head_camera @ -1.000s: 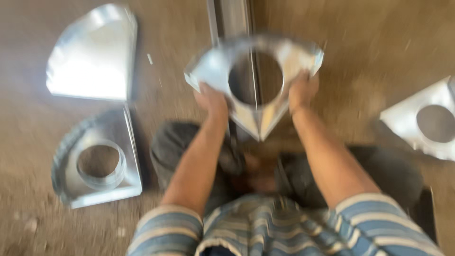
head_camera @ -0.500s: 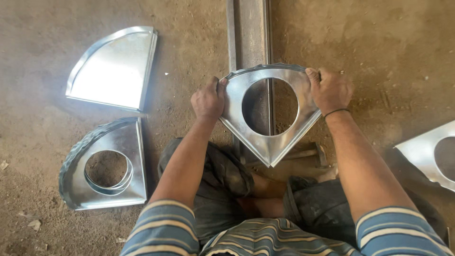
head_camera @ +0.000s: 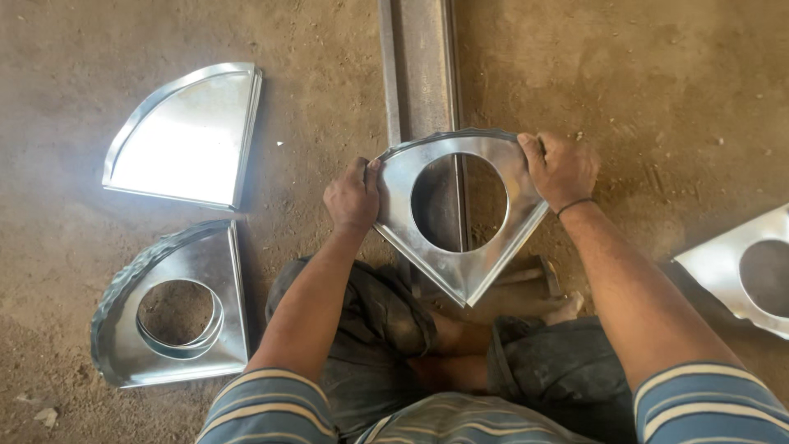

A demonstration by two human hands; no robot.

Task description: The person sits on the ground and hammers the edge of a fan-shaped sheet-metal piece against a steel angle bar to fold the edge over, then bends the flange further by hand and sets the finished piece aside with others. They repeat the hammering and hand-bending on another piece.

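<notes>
left hand [head_camera: 353,196] gripped metal plate [head_camera: 485,259] left edge | right hand [head_camera: 563,168] clasped upper right corner | plate at frame centre, between hands

Daylight here is pretty bright and even, and the frame is sharp, no motion blur. The solid quarter-round sheet-metal panel [head_camera: 185,136] is the hot spot: its face glares almost white, washing out detail. Below it, the holed panel with the collar [head_camera: 168,308] shines softer, with a shadow inside its ring. Right of it, soft shadow pools under the person's arms and legs. The far-right panel [head_camera: 740,267] glares too.
</notes>
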